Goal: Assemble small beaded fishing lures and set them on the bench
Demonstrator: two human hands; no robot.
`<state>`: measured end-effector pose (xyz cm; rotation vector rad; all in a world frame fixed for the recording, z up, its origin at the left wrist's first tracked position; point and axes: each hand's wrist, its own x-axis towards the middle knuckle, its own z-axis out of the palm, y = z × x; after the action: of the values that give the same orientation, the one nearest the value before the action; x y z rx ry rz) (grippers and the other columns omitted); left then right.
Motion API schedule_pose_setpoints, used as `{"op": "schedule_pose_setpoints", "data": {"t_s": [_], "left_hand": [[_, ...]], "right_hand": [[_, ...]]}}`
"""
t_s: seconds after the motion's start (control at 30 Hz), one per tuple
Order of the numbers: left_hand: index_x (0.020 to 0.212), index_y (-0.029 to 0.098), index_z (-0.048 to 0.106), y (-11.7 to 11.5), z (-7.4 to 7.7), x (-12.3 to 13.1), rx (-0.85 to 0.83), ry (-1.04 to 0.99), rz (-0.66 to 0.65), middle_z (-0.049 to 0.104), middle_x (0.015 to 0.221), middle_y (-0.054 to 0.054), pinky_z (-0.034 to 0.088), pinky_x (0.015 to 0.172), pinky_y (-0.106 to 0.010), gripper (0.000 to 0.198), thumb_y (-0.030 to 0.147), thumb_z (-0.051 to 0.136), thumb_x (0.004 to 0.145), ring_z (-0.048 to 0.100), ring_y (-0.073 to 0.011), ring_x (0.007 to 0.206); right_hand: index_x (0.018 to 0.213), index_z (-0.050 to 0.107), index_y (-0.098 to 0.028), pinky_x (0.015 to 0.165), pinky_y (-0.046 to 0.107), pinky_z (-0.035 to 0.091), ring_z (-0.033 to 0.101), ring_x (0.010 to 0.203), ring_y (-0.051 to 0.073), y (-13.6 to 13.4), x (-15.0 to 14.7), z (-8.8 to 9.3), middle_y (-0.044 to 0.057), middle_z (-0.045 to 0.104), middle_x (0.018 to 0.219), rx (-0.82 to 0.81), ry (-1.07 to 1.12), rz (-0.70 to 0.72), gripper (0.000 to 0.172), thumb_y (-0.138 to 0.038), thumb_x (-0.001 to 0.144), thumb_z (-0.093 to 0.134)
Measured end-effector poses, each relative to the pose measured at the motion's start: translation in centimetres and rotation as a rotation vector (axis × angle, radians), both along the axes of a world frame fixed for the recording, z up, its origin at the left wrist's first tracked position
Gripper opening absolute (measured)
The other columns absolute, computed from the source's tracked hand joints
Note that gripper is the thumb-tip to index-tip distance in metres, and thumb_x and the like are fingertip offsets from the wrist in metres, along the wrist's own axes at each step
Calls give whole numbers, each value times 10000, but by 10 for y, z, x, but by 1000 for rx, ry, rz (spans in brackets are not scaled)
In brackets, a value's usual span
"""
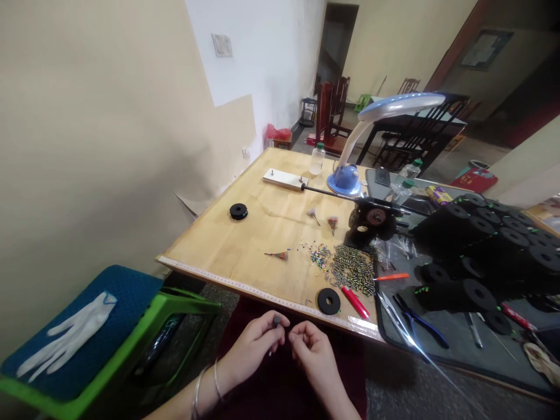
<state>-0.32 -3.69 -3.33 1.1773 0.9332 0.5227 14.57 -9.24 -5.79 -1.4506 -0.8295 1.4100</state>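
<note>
"What do the hands have?"

"The left hand (260, 340) pinches a small dark-grey lump (277, 320) between thumb and forefinger, on the near side of the flat black foam ring (329, 301). The right hand (310, 344) sits just beside, fingertips drawn together; I can't tell whether it grips anything."

"And the risk there?"

"A loose pinch could drop the lump. Off the edge of the pale wooden desk (227, 251), it would probably vanish on the dark maroon cloth (238, 318) below."

"Around the ring?"

"The long red plastic tube (355, 302) just right of it might roll if a wrist knocks it."

"Farther?"

"Beyond the ring, the loose heap of striped, yellow-and-dark pieces (352, 268) could scatter under a careless reach and mix with the tiny multicoloured beads (321, 255) alongside."
</note>
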Motion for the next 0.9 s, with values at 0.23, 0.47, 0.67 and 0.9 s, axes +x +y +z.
{"op": "schedule_pose_setpoints", "data": {"t_s": [0.23, 0.47, 0.67, 0.9], "left_hand": [[910, 155, 526, -4, -11, 0, -197, -104, 31, 624, 705, -1, 374, 543, -233, 251, 356, 611, 786, 512, -102, 574], [794, 161, 494, -8, -16, 1, -292, -145, 54, 647, 705, -13, 351, 522, -224, 270, 369, 664, 761, 531, -90, 556], [776, 164, 491, -10, -18, 6, -274, -148, 41, 642, 672, -12, 352, 520, -227, 294, 398, 667, 756, 548, -102, 562], [736, 181, 459, -9, -16, 7, -148, -87, -24, 627, 611, -11, 354, 504, -227, 321, 447, 631, 783, 524, -110, 541]], "right_hand": [[699, 507, -178, 388, 183, 148, 236, 387, 41, -2, -4, -2, -105, 405, 444, -62, 208, -90, 411, -547, 698, 689], [701, 505, -176, 376, 182, 120, 209, 365, 30, -2, -6, -3, -115, 402, 414, -65, 236, -131, 447, -573, 672, 709], [709, 509, -180, 370, 173, 147, 295, 342, 44, 0, -10, -2, -103, 431, 385, -73, 225, -157, 460, -591, 662, 709], [706, 523, -173, 367, 172, 181, 351, 328, 55, 1, -9, -6, -94, 446, 372, -53, 208, -111, 469, -605, 663, 701]]}}
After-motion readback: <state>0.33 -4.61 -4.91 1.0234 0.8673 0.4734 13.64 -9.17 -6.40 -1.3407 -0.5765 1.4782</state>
